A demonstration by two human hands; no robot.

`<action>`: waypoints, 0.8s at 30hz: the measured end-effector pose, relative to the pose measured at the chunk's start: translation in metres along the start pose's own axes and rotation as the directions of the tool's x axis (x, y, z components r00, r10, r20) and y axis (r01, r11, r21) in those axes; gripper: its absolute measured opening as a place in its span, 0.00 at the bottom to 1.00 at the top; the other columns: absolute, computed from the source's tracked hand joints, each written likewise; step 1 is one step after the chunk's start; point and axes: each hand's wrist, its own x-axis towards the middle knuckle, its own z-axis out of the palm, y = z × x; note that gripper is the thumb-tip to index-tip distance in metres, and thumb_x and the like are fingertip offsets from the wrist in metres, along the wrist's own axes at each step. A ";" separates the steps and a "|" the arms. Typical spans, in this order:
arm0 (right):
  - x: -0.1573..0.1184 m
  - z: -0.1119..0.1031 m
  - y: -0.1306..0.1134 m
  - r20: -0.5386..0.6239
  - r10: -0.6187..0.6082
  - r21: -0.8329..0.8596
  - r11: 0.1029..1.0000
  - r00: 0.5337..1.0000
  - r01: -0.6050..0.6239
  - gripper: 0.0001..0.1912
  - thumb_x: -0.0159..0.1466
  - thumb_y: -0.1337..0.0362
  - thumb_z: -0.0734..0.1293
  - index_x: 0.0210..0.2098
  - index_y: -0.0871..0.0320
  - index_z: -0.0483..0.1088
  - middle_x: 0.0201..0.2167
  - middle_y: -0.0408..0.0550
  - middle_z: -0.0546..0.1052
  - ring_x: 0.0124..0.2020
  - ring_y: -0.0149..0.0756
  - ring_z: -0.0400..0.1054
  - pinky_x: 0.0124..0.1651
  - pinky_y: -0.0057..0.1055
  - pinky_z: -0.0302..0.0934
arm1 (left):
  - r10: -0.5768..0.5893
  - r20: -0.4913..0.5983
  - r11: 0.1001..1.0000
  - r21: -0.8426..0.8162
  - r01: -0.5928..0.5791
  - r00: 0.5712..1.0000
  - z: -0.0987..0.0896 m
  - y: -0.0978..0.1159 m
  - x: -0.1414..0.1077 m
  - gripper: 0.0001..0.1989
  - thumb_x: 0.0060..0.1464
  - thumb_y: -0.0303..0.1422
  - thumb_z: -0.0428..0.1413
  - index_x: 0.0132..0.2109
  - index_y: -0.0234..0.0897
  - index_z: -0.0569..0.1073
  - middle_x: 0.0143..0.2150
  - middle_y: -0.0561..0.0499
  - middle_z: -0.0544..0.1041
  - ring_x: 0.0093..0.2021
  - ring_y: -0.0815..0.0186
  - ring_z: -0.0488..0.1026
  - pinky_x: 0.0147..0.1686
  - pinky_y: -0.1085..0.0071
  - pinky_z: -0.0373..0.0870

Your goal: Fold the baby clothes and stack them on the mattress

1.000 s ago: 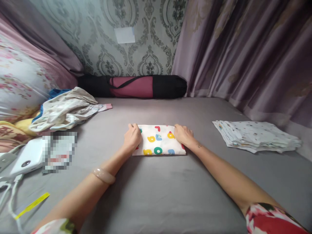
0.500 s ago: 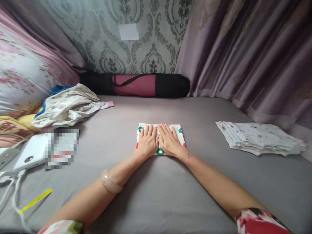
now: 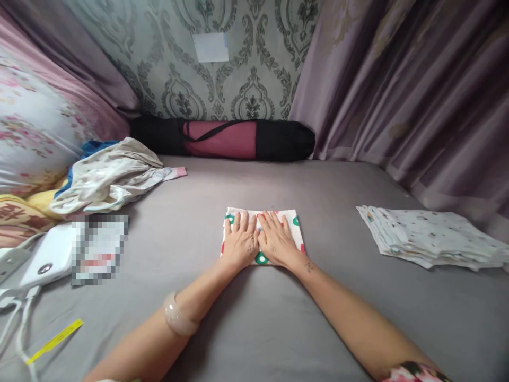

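Observation:
A folded white cloth (image 3: 261, 258) with green rings and red spots lies flat on the grey bed sheet (image 3: 254, 318), in the middle of the view. My left hand (image 3: 240, 241) rests palm down on its left half, fingers stretched out. On the right half my right hand (image 3: 277, 240) also lies flat, its fingers pointing away from me. The two thumbs meet near the cloth's centre. Both hands cover much of the cloth, so its middle is partly hidden. A pale bangle (image 3: 178, 314) sits on my left forearm.
A stack of folded white printed cloths (image 3: 429, 236) lies at right. At left are rumpled clothes (image 3: 111, 172), a white power bank (image 3: 51, 254) with cables, a blurred packet (image 3: 101, 249) and a yellow strip (image 3: 55, 341). A black and maroon long bag (image 3: 222, 139) lies along the wall.
The view has shifted slightly, so the cloth and hands sit a little lower in it. Both hands stay flat on the cloth; nothing was taken up or let go.

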 end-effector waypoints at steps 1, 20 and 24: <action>0.000 0.001 0.001 -0.008 -0.003 0.000 1.000 1.000 0.003 0.29 0.69 0.63 0.48 0.68 0.64 0.52 0.69 0.53 0.52 0.70 0.45 0.41 0.69 0.49 0.30 | -0.005 -0.007 1.000 -0.007 0.005 1.000 0.000 0.000 0.001 0.26 0.66 0.38 0.36 0.66 0.37 0.60 0.69 0.40 0.58 0.69 0.47 0.50 0.63 0.43 0.46; -0.005 0.006 -0.007 -0.037 -0.015 0.022 1.000 0.999 0.016 0.30 0.68 0.63 0.50 0.68 0.65 0.49 0.69 0.51 0.50 0.70 0.41 0.39 0.70 0.48 0.29 | 0.003 -0.040 1.000 0.017 -0.002 0.999 0.005 -0.003 -0.012 0.26 0.65 0.35 0.39 0.66 0.32 0.61 0.69 0.39 0.56 0.69 0.52 0.50 0.66 0.51 0.47; -0.006 0.000 -0.006 -0.057 -0.013 0.011 1.000 0.998 0.014 0.30 0.69 0.62 0.50 0.68 0.65 0.49 0.70 0.52 0.49 0.70 0.41 0.38 0.70 0.47 0.30 | 0.007 -0.057 1.000 0.013 -0.006 0.998 -0.004 -0.002 -0.009 0.26 0.65 0.35 0.38 0.65 0.31 0.62 0.68 0.38 0.58 0.69 0.52 0.51 0.66 0.50 0.48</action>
